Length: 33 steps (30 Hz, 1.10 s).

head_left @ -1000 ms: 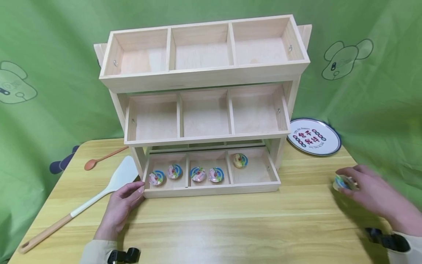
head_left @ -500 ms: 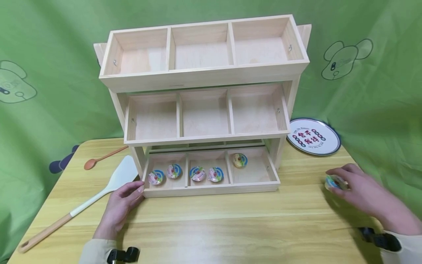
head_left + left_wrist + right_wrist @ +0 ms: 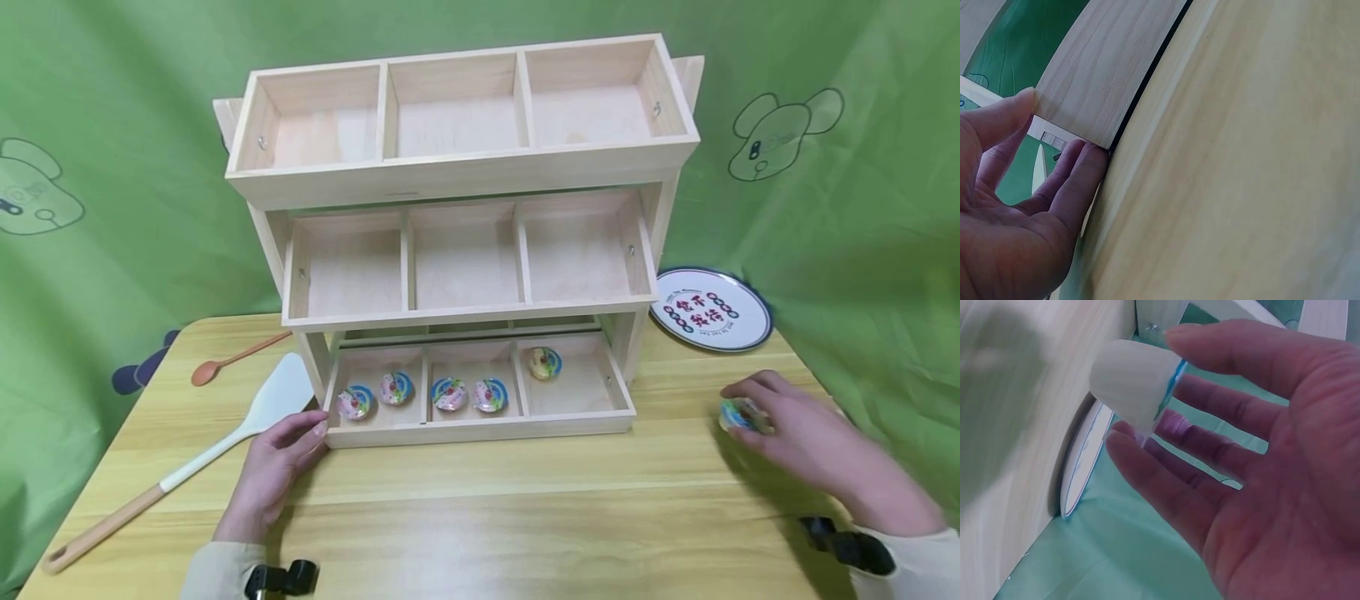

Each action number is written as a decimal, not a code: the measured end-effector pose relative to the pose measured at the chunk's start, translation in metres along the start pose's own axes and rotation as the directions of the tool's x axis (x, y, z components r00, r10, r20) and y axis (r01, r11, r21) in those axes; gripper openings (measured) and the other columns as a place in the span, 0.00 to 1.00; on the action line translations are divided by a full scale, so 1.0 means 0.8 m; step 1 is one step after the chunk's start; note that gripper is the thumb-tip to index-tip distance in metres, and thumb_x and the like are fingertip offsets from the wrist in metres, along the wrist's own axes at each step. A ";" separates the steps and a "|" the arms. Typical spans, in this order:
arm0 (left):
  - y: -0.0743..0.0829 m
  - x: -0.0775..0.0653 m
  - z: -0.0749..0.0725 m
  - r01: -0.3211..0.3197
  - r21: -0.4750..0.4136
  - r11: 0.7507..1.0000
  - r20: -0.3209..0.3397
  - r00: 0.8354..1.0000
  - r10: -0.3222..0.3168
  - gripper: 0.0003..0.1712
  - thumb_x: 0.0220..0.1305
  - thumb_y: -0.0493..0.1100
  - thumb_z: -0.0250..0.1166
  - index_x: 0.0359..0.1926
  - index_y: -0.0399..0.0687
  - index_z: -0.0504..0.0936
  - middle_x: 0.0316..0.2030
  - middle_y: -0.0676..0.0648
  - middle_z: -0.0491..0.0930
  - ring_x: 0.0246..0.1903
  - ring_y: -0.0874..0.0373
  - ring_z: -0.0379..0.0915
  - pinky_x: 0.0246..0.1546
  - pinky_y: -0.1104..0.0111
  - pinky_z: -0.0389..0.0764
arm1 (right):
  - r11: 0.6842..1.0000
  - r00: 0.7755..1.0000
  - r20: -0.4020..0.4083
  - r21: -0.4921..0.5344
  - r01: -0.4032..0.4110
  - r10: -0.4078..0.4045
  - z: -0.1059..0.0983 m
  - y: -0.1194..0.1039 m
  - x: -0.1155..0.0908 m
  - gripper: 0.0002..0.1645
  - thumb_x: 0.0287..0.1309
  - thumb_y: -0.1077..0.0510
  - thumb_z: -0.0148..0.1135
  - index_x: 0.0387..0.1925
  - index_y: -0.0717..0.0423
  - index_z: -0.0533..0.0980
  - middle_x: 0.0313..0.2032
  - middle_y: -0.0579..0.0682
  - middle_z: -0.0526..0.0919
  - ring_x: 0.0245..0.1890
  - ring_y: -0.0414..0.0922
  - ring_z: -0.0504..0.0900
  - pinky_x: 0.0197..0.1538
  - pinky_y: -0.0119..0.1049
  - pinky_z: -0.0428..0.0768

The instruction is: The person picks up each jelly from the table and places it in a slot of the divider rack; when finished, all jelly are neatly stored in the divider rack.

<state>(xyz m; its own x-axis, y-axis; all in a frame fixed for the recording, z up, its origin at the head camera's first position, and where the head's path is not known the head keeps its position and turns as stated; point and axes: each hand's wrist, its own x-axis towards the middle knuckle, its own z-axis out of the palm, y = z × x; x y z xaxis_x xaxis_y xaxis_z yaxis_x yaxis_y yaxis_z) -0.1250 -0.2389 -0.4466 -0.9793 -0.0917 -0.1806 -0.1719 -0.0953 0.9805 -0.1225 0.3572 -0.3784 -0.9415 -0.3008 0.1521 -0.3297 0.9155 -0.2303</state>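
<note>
In the head view my right hand [image 3: 795, 433] pinches a small jelly cup [image 3: 738, 415] with a blue-and-green printed lid, over the right part of the table. The right wrist view shows the pale cup body [image 3: 1132, 381] between thumb and fingers, its lid turned toward the palm. My left hand [image 3: 273, 471] touches the left front corner of the bottom wooden tray [image 3: 480, 432]; in the left wrist view its thumb and fingertips [image 3: 1094, 156] lie against the tray's end. In that tray, pink jelly cups [image 3: 355, 403] sit in the left and middle compartments, and one yellowish jelly cup [image 3: 543, 363] in the right.
Above the bottom tray rise the middle tray [image 3: 468, 312] and top tray [image 3: 465, 175] of the wooden rack. A white plate [image 3: 712, 310] with red characters lies behind right. At left are a white spatula [image 3: 258, 417] and an orange spoon [image 3: 206, 372]. Green cloth [image 3: 847, 250] hangs behind.
My right hand has moved left across the table, carrying the jelly cup toward the rack. The left hand stays at the tray's corner.
</note>
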 end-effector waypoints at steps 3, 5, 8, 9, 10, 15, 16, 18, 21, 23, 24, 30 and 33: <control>-0.001 -0.001 0.000 -0.003 0.002 1.000 -0.003 1.000 0.003 0.10 0.65 0.34 0.65 0.47 0.43 0.84 0.49 0.46 0.75 0.47 0.59 0.78 0.53 0.65 0.80 | 1.000 1.000 0.015 0.001 0.017 -0.017 0.000 -0.008 0.002 0.27 0.49 0.59 0.75 0.50 0.65 0.76 0.48 0.62 0.75 0.44 0.65 0.78 0.44 0.64 0.78; -0.001 -0.001 0.000 -0.004 0.000 1.000 -0.006 1.000 0.004 0.10 0.65 0.34 0.65 0.48 0.42 0.84 0.49 0.45 0.75 0.46 0.59 0.78 0.53 0.65 0.80 | 1.000 0.999 0.017 -0.002 0.031 -0.031 0.000 -0.013 0.004 0.27 0.49 0.59 0.75 0.50 0.65 0.76 0.48 0.62 0.76 0.44 0.64 0.78 0.44 0.63 0.79; -0.002 -0.001 0.000 0.000 -0.007 1.000 -0.008 1.000 0.000 0.10 0.65 0.34 0.65 0.48 0.42 0.84 0.49 0.45 0.75 0.46 0.59 0.78 0.53 0.64 0.80 | 0.999 0.999 0.032 0.002 0.038 -0.038 -0.002 -0.020 0.006 0.27 0.51 0.59 0.74 0.51 0.65 0.76 0.48 0.62 0.75 0.44 0.63 0.78 0.45 0.63 0.79; -0.002 -0.001 0.000 -0.001 -0.008 1.000 -0.008 1.000 0.001 0.10 0.65 0.34 0.65 0.47 0.41 0.84 0.49 0.45 0.75 0.46 0.59 0.78 0.53 0.64 0.80 | 0.999 0.999 0.031 0.004 0.041 -0.041 -0.002 -0.022 0.007 0.27 0.50 0.59 0.74 0.51 0.65 0.76 0.48 0.62 0.75 0.44 0.63 0.78 0.45 0.63 0.79; -0.001 -0.001 0.000 0.000 -0.009 1.000 -0.007 1.000 0.000 0.10 0.65 0.34 0.65 0.47 0.42 0.84 0.49 0.44 0.75 0.46 0.59 0.78 0.53 0.64 0.80 | 0.999 0.999 0.028 0.005 0.045 -0.045 -0.003 -0.025 0.008 0.27 0.50 0.59 0.74 0.51 0.65 0.76 0.48 0.62 0.75 0.44 0.63 0.78 0.45 0.63 0.79; -0.001 -0.001 0.000 0.004 -0.005 1.000 -0.001 1.000 -0.004 0.11 0.65 0.34 0.66 0.48 0.41 0.83 0.50 0.44 0.75 0.47 0.58 0.78 0.53 0.64 0.80 | 0.998 0.998 0.016 0.011 0.057 -0.058 -0.004 -0.036 0.008 0.27 0.49 0.60 0.74 0.51 0.65 0.76 0.47 0.61 0.75 0.43 0.63 0.79 0.44 0.63 0.79; -0.001 -0.001 0.000 0.006 -0.003 1.000 0.001 1.000 -0.006 0.11 0.65 0.35 0.66 0.48 0.42 0.83 0.50 0.43 0.74 0.47 0.58 0.78 0.54 0.64 0.80 | 0.998 0.998 0.013 0.011 0.064 -0.064 -0.004 -0.039 0.009 0.27 0.49 0.61 0.74 0.51 0.64 0.76 0.47 0.60 0.75 0.43 0.62 0.79 0.44 0.63 0.79; -0.001 -0.001 0.000 0.009 -0.002 1.000 0.001 1.000 -0.009 0.10 0.65 0.34 0.65 0.47 0.42 0.83 0.51 0.42 0.74 0.47 0.58 0.78 0.54 0.64 0.80 | 0.997 0.997 0.008 0.013 0.079 -0.080 -0.005 -0.044 0.010 0.27 0.49 0.61 0.74 0.51 0.63 0.76 0.48 0.60 0.75 0.43 0.62 0.80 0.43 0.62 0.80; 0.000 0.000 0.000 0.007 0.001 1.000 -0.003 1.000 -0.007 0.10 0.65 0.34 0.65 0.48 0.41 0.83 0.51 0.41 0.74 0.47 0.58 0.78 0.53 0.64 0.80 | 0.993 0.994 -0.002 0.026 0.113 -0.113 -0.005 -0.053 0.014 0.26 0.50 0.61 0.74 0.52 0.60 0.76 0.49 0.58 0.75 0.43 0.61 0.80 0.43 0.61 0.81; 0.001 0.000 0.000 0.007 0.002 1.000 -0.005 1.000 -0.007 0.10 0.65 0.34 0.65 0.48 0.41 0.83 0.50 0.42 0.74 0.47 0.58 0.78 0.53 0.64 0.80 | 0.990 0.990 -0.012 0.033 0.140 -0.140 -0.005 -0.059 0.017 0.26 0.49 0.62 0.74 0.51 0.59 0.76 0.50 0.57 0.75 0.43 0.60 0.80 0.43 0.60 0.81; 0.001 0.000 0.000 0.007 0.003 1.000 -0.003 1.000 -0.007 0.10 0.65 0.34 0.65 0.48 0.41 0.83 0.50 0.43 0.75 0.47 0.59 0.78 0.53 0.65 0.80 | 0.987 0.988 -0.019 0.033 0.155 -0.155 -0.005 -0.062 0.019 0.26 0.49 0.62 0.74 0.51 0.58 0.76 0.50 0.57 0.75 0.43 0.59 0.80 0.42 0.60 0.81; 0.001 -0.001 0.000 0.005 0.010 1.000 0.008 1.000 -0.005 0.10 0.66 0.35 0.65 0.48 0.42 0.83 0.50 0.43 0.74 0.47 0.59 0.78 0.54 0.65 0.80 | 0.978 0.977 -0.045 0.019 0.209 -0.208 -0.009 -0.082 0.027 0.25 0.49 0.63 0.74 0.51 0.58 0.77 0.48 0.53 0.76 0.44 0.54 0.80 0.43 0.56 0.83; 0.000 -0.001 0.000 0.006 0.007 1.000 0.007 1.000 -0.006 0.11 0.65 0.35 0.65 0.48 0.41 0.83 0.51 0.42 0.73 0.47 0.59 0.78 0.54 0.65 0.80 | 0.977 0.977 -0.037 0.021 0.212 -0.212 -0.010 -0.089 0.034 0.25 0.49 0.63 0.74 0.51 0.57 0.77 0.48 0.52 0.77 0.43 0.52 0.80 0.43 0.54 0.84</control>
<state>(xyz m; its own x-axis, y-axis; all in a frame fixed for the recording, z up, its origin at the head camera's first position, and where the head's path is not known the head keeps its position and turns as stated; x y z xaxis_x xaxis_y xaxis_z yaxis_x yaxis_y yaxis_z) -0.1245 -0.2390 -0.4463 -0.9788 -0.0846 -0.1863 -0.1788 -0.0889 0.9799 -0.1238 0.2858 -0.3498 -0.8472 -0.4776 0.2329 -0.5236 0.8249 -0.2129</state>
